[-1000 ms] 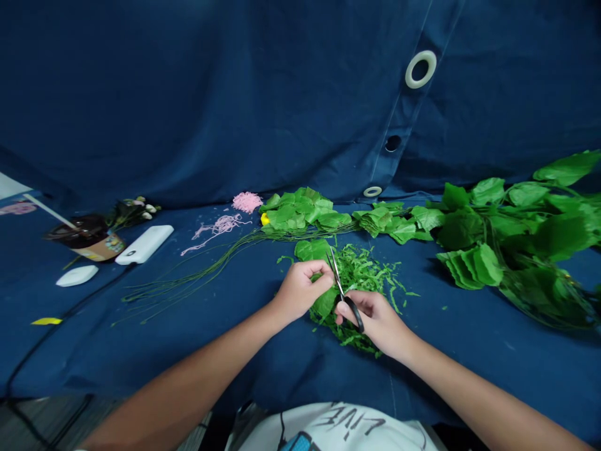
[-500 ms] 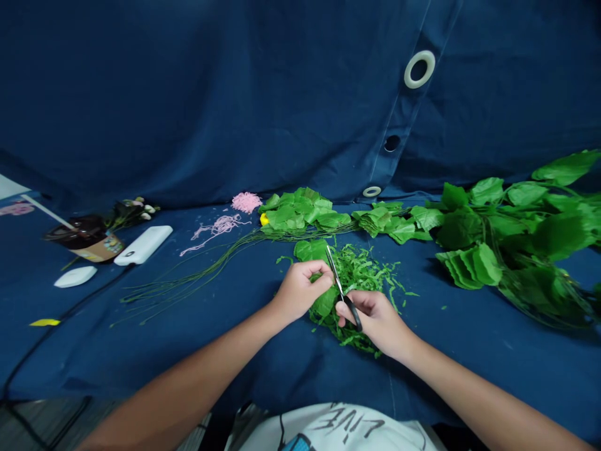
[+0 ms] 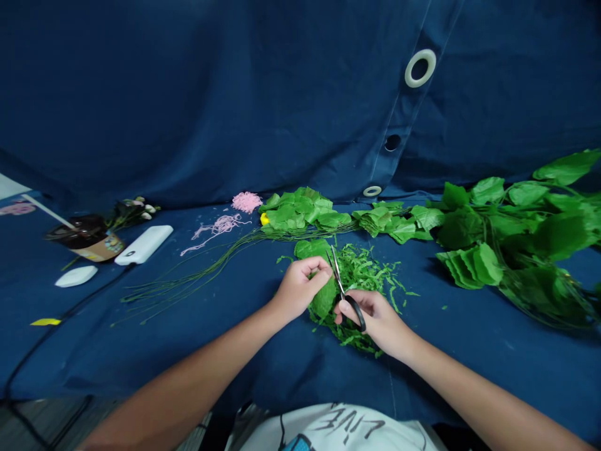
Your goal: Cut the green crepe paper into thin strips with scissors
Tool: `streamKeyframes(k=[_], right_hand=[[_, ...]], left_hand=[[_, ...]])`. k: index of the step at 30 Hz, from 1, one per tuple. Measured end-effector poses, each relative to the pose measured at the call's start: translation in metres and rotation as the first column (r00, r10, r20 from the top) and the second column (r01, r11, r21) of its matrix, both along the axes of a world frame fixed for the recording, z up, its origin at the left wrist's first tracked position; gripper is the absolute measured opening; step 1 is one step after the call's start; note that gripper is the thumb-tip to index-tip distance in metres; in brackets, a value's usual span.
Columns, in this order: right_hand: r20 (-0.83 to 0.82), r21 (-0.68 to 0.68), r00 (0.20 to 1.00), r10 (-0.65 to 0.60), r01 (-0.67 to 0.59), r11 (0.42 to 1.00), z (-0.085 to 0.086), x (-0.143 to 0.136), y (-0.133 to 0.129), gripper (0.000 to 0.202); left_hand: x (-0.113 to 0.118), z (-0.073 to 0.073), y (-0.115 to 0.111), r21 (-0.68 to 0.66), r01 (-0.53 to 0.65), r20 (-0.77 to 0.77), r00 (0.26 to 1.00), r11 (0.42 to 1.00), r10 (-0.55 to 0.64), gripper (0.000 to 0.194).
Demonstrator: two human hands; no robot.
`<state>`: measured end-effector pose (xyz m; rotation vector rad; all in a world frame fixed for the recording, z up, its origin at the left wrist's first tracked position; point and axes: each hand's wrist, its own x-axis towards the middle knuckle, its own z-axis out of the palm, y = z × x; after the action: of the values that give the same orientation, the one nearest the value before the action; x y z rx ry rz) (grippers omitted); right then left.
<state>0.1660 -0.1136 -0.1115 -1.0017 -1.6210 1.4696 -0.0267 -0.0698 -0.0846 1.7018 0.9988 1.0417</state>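
My left hand [image 3: 300,287] pinches a green leaf [image 3: 323,296] that spreads above and below its fingers. From the right, my right hand [image 3: 370,316] grips black-handled scissors [image 3: 339,282], fingers through the handles. The blades point up and away, slightly parted, close beside my left fingertips. Under and behind both hands lies a pile of thin green shreds [image 3: 364,275]. Beyond it rest flat stacked green leaves [image 3: 300,210] and a bundle of thin green stems [image 3: 225,254].
Leafy vines [image 3: 526,232] cover the right side. Pink shreds [image 3: 246,202] and pink strands [image 3: 223,225] lie at the back. On the left are a cup with a straw [image 3: 89,238], a white device [image 3: 144,245] with a black cable, a white piece [image 3: 76,276] and a yellow strip [image 3: 46,322].
The scissor blades have parted from nearly closed, and the handles have spread. My left thumb has shifted slightly, and the leaf has turned a little.
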Motion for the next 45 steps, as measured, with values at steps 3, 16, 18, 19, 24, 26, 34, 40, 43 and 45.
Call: streamKeyframes(k=[3, 16, 18, 19, 24, 26, 34, 40, 43, 45], right_hand=[[0.029, 0.010, 1.000, 0.014, -0.014, 1.000, 0.000, 0.001, 0.000, 0.044], [-0.028, -0.019, 0.995, -0.093, 0.093, 0.995, 0.003, 0.000, 0.003, 0.039], [-0.034, -0.049, 0.996, -0.086, 0.085, 0.995, 0.001, 0.001, 0.004, 0.041], [-0.039, -0.063, 0.996, -0.074, 0.072, 0.995, 0.000, 0.002, 0.004, 0.042], [-0.061, -0.061, 0.998, -0.016, 0.012, 0.998, -0.003, 0.002, 0.003, 0.041], [-0.055, -0.057, 0.998, -0.006, 0.003, 0.998, -0.003, 0.002, 0.003, 0.039], [-0.099, -0.059, 0.994, -0.049, 0.043, 0.997, 0.001, -0.001, 0.003, 0.035], [-0.195, -0.077, 0.966, -0.172, 0.160, 0.984, 0.005, -0.003, 0.004, 0.039], [-0.196, -0.084, 0.958, -0.208, 0.195, 0.977, 0.005, -0.002, 0.006, 0.040], [-0.180, -0.087, 0.958, -0.225, 0.213, 0.973, 0.003, 0.000, 0.007, 0.041]], left_hand=[[0.000, 0.000, 0.000, 0.026, 0.013, 0.000, 1.000, 1.000, -0.013, 0.021], [0.000, 0.000, 0.001, -0.046, 0.013, 0.004, 1.000, 0.999, -0.013, 0.024], [0.000, -0.002, 0.001, -0.100, -0.015, 0.019, 1.000, 0.995, 0.017, 0.030], [0.000, -0.002, 0.001, -0.107, -0.036, 0.023, 0.999, 0.994, 0.039, 0.031], [-0.002, -0.004, 0.002, -0.089, -0.047, 0.019, 0.999, 0.995, 0.048, 0.031], [-0.002, -0.004, 0.002, -0.086, -0.006, 0.020, 1.000, 0.996, 0.007, 0.030], [0.002, -0.005, 0.000, -0.115, 0.013, 0.080, 0.997, 0.993, -0.004, 0.031], [0.005, -0.002, -0.007, -0.090, 0.103, 0.005, 0.995, 0.991, -0.103, 0.032], [0.006, -0.002, -0.009, -0.086, 0.161, 0.014, 0.987, 0.983, -0.161, 0.028], [0.006, -0.002, -0.008, -0.090, 0.156, 0.040, 0.987, 0.984, -0.153, 0.028]])
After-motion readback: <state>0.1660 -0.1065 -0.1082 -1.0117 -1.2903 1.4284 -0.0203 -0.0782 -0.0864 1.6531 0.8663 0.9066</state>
